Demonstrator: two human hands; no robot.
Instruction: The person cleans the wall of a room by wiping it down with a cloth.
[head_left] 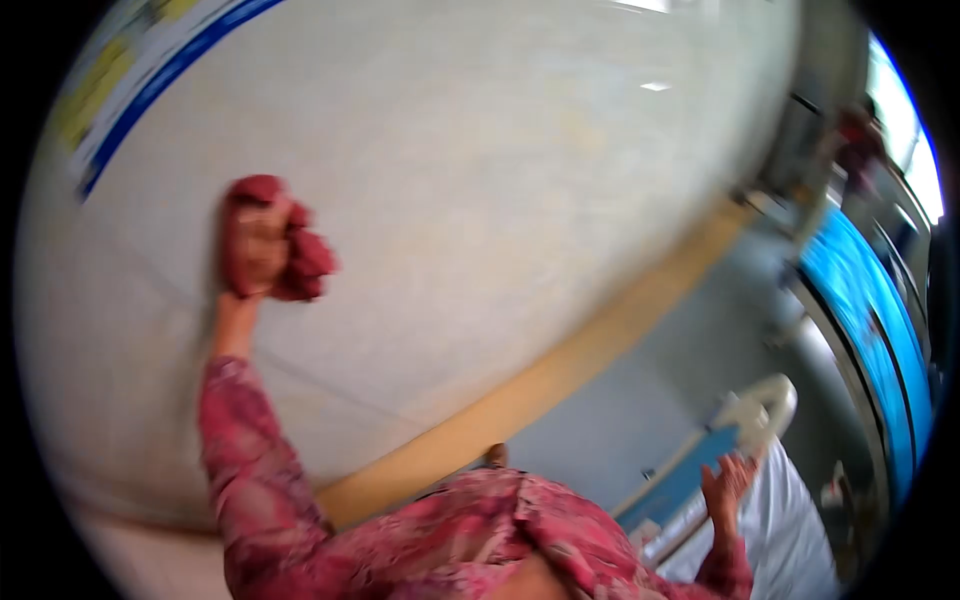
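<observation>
A crumpled dark red cloth (308, 262) is pressed flat against the pale wall (480, 200) under my left hand (262, 245), whose fingers lie over it. My left arm, in a pink patterned sleeve, is stretched out toward the wall. On the right, my right hand (728, 480) has its fingers apart and holds nothing. It is above or beside the cream end board (775, 400) of a bed with a white sheet (790, 510); whether it touches the bed I cannot tell.
A blue-bordered poster (150, 100) is at the upper left of the wall. A tan strip (540, 390) runs along the wall's base above the grey floor (620, 400). Another bed with a blue mattress (850, 270) stands right; a person in dark red (858, 145) is beyond it.
</observation>
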